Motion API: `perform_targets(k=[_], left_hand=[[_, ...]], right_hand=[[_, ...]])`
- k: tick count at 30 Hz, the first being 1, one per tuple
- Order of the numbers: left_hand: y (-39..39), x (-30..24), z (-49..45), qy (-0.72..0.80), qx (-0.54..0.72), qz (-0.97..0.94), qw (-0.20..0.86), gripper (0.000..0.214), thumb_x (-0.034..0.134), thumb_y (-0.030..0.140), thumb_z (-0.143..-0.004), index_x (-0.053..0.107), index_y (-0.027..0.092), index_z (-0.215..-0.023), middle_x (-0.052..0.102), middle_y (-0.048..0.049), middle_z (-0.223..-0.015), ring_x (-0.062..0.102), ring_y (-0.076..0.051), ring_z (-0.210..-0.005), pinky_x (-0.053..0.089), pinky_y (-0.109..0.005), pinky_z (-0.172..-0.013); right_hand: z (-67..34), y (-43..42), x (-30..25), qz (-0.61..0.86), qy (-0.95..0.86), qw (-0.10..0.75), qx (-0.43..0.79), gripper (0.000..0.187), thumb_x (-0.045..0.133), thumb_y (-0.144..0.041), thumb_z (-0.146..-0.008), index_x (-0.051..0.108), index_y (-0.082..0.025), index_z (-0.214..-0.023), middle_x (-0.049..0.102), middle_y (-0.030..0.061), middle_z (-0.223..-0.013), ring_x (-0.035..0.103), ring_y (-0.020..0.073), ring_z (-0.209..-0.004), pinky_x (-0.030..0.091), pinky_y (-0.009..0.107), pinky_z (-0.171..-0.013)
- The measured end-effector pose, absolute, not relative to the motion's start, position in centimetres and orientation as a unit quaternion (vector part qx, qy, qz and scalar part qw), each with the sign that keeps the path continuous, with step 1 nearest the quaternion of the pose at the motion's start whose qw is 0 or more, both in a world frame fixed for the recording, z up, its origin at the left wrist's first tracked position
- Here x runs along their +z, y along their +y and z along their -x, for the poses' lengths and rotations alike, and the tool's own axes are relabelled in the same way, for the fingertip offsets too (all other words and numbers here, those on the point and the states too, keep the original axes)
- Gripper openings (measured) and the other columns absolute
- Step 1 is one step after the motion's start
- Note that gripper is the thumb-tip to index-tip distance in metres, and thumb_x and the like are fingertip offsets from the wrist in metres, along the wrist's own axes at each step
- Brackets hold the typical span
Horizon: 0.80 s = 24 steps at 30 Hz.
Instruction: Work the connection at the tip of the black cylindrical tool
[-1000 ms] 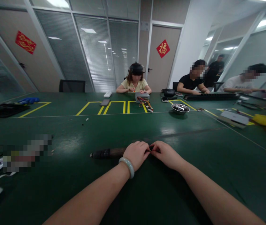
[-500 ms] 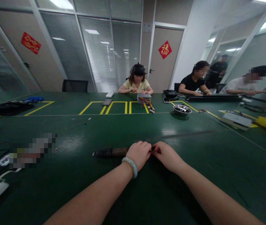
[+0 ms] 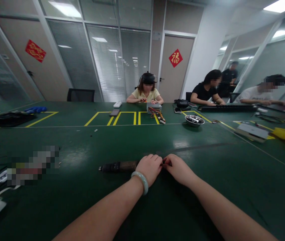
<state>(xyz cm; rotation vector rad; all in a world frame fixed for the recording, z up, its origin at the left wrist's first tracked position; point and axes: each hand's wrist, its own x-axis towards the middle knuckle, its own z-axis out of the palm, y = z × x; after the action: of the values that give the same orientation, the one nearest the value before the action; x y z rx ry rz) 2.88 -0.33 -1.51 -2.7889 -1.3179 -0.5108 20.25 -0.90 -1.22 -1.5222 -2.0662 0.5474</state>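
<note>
Pinching something tiny together, left hand (image 3: pixel 149 168) and right hand (image 3: pixel 178 168) could lose it on the dark surface (image 3: pixel 208 187); the left also rests against the dark tool (image 3: pixel 118 166).

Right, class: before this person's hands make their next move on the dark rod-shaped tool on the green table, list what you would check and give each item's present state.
1. Left hand, with the pale green bangle at its wrist, rests on the dark rod-shaped tool: ok.
2. Right hand meets the left at the fingertips: ok.
3. What the fingers pinch between them: cannot tell, too small.
4. Tool lies flat on the green table: ok.
5. Pixelated patch lies apart, to the left of the tool: ok.
6. Metal bowl stands far off, near the other people: ok.
</note>
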Motion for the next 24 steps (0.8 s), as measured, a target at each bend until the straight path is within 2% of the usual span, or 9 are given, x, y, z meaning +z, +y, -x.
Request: perform_targets(k=[5,9,12,16,20,24], left_hand=[[-0.3,-1.2,-2.9,-0.415,-0.163,0.895,-0.004,0.007,0.056,0.021,-0.086,0.056,0.02,-0.093,0.059,-0.0033,-0.094,0.054,-0.02,-0.09,0.044,-0.033,-0.077],[-0.5,-0.7,-3.0,-0.42,-0.147,0.895,-0.006,0.007,0.054,0.02,-0.086,0.056,0.02,-0.093,0.06,-0.0041,-0.095,0.055,-0.02,-0.091,0.044,-0.033,-0.078],[-0.9,-0.3,-2.8,-0.406,-0.163,0.899,-0.004,0.012,0.057,0.02,-0.085,0.056,0.02,-0.097,0.061,-0.0035,-0.098,0.056,-0.02,-0.094,0.043,-0.036,-0.087],[-1.4,0.0,-2.4,-0.376,-0.212,0.902,0.002,0.025,0.059,0.023,-0.084,0.054,0.022,-0.109,0.061,-0.0026,-0.111,0.054,-0.019,-0.106,0.034,-0.04,-0.103],[-1.7,0.1,-2.0,-0.348,-0.222,0.911,-0.005,0.024,0.056,0.024,-0.086,0.056,0.024,-0.11,0.061,-0.0008,-0.115,0.052,-0.018,-0.112,0.029,-0.039,-0.108],[-1.8,0.0,-1.7,-0.286,-0.231,0.93,-0.02,0.019,0.052,0.024,-0.089,0.06,0.025,-0.106,0.061,0.0005,-0.118,0.049,-0.016,-0.118,0.028,-0.038,-0.109]], right_hand=[[-20.8,-0.3,-1.2,0.549,-0.769,0.236,0.228,0.015,0.059,-0.015,-0.078,0.051,-0.019,-0.066,0.063,0.0022,-0.088,0.058,0.0155,-0.08,0.042,0.027,-0.07],[-20.5,-0.2,-1.6,0.563,-0.766,0.226,0.21,0.013,0.057,-0.014,-0.079,0.051,-0.018,-0.069,0.061,0.0011,-0.081,0.055,0.0143,-0.074,0.039,0.025,-0.066],[-20.2,-0.4,-1.9,0.574,-0.767,0.227,0.176,0.01,0.055,-0.013,-0.08,0.051,-0.018,-0.072,0.059,0.0014,-0.079,0.053,0.0138,-0.071,0.038,0.025,-0.065],[-19.8,-0.7,-1.9,0.578,-0.771,0.223,0.144,0.009,0.052,-0.014,-0.083,0.051,-0.018,-0.075,0.057,0.0027,-0.079,0.053,0.014,-0.072,0.037,0.025,-0.066],[-20.3,-0.1,-1.9,0.569,-0.78,0.22,0.139,0.008,0.05,-0.014,-0.083,0.052,-0.017,-0.076,0.059,0.0039,-0.084,0.055,0.0145,-0.078,0.039,0.024,-0.07],[-23.3,1.3,-1.3,0.627,-0.749,0.19,0.099,0.006,0.053,-0.018,-0.083,0.052,-0.018,-0.077,0.061,0.0043,-0.092,0.056,0.0143,-0.086,0.04,0.023,-0.077]])
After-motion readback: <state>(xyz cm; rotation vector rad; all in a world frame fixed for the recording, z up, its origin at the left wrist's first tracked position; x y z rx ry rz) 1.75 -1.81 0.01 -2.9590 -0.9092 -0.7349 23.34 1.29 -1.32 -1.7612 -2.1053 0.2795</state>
